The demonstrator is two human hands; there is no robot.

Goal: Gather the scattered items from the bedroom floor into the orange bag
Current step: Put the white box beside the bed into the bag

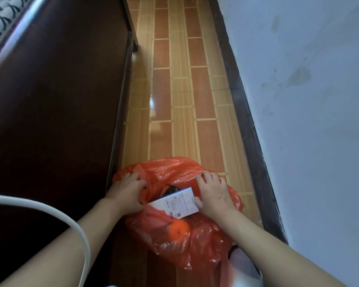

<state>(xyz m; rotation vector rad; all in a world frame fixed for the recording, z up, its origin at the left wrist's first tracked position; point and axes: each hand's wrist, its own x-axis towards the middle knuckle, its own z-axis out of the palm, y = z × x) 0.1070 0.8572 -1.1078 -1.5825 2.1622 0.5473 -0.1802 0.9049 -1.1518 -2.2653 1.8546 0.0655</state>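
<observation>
A: Starting at the far left, what do we see?

B: We see a patterned grey and white mattress edge (0, 23) in the top corner, above a tall dark brown wooden bed side (56, 96). A white curved cable (50, 209) loops across the lower left, close to the camera.

A: And our left hand (125, 192)?

B: We have it on the left rim of the crinkled orange plastic bag (195, 241), fingers curled into the plastic and gripping it. The bag sits on the floor just beside the bed side.

A: What lies in the bag's mouth?

B: We see a flat white rectangular box with printed labels (177, 203) lying tilted across the opening, half inside. Under its far edge a dark item (171, 188) shows, too hidden for us to name. Nearer to us, a round orange fruit (178, 228) presses against the thin plastic from inside.

A: Our right hand (212, 195)?

B: We rest it on the right side of the bag, fingers bent over the plastic, with the thumb touching the box's right end. Whether it truly grips the plastic we cannot tell.

A: Further right?

B: We see the glossy floor of red-brown and tan tiles (182, 90) running away from us, a dark skirting strip (245, 112), then a pale bluish scuffed wall (311, 100). A white rounded object (245, 266) sits at the bag's near right corner.
</observation>
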